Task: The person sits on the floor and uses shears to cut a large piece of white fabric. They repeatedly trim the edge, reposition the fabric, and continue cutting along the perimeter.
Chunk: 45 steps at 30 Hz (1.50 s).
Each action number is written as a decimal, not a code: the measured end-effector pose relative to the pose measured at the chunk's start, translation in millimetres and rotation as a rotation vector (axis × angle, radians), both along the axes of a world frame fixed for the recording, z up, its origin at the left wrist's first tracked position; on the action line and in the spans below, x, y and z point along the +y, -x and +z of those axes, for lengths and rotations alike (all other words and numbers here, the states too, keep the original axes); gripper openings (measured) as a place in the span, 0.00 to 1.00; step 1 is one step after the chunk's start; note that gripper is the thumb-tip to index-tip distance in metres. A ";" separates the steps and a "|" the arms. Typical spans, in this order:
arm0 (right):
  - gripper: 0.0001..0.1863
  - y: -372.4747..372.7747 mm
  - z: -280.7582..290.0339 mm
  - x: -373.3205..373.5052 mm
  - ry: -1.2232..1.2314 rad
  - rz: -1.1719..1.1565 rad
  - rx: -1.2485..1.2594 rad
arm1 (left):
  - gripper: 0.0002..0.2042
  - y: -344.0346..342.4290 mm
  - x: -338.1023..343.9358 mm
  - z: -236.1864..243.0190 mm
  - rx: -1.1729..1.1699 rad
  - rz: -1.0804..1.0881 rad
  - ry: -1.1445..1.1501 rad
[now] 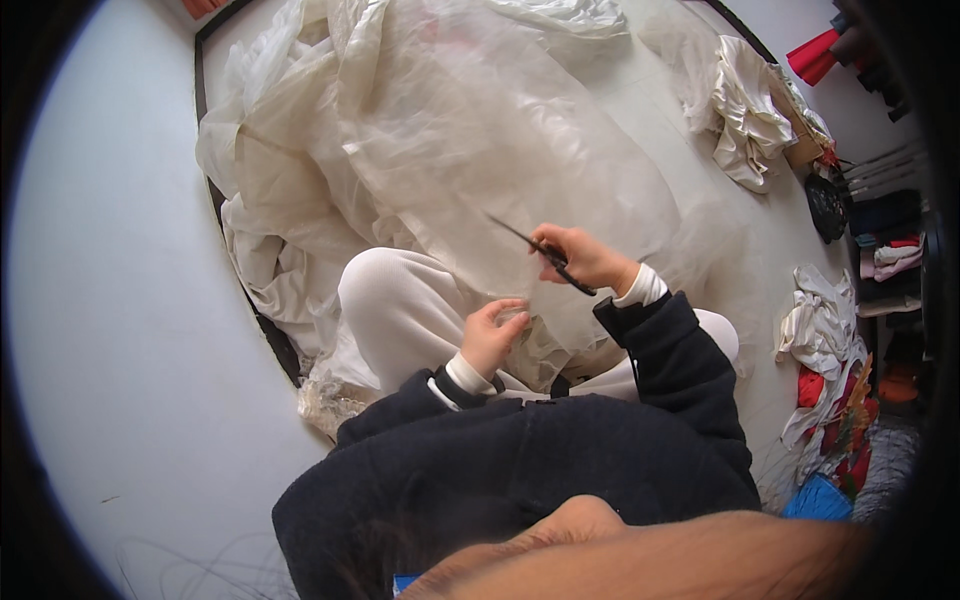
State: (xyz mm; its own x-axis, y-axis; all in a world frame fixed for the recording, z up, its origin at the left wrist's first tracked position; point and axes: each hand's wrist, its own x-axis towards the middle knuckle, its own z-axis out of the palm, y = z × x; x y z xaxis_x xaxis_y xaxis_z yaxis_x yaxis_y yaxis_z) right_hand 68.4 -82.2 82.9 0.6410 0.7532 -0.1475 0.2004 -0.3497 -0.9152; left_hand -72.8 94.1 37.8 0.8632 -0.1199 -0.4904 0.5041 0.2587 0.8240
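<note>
My right hand (592, 258) grips a pair of dark scissors (573, 280), whose blades point up and to the left over the cloth. Lower and to the left, my left hand (489, 337) pinches a bit of sheer fabric between thumb and fingers. This thin material seems to belong to the big cream tulle (520, 150) spread in front of me and gathered across my lap. Folds hide where the pinched piece runs. The scissors' tips lie above the tulle, and I cannot tell whether they touch it.
White trousers cover my bent knees (395, 300). Shiny ivory cloth (745, 115) lies heaped at the far right. Nearer on that side are a white crumpled fabric (822, 315), coloured scraps and a blue item (818, 498). Folded clothes (895, 255) sit on shelves; a white wall rises left.
</note>
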 end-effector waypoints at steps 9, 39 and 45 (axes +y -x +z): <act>0.20 -26.3 6.1 40.6 -0.057 0.044 -0.299 | 0.10 -1.0 0.8 -10.2 -0.288 -0.109 -0.206; 0.12 -33.5 -44.5 29.0 0.123 -0.048 -0.964 | 0.08 6.4 8.0 1.1 -0.380 -0.153 -0.185; 0.14 -18.2 -17.3 -5.4 0.143 -0.372 -0.663 | 0.07 1.2 4.5 0.5 -0.326 -0.016 -0.088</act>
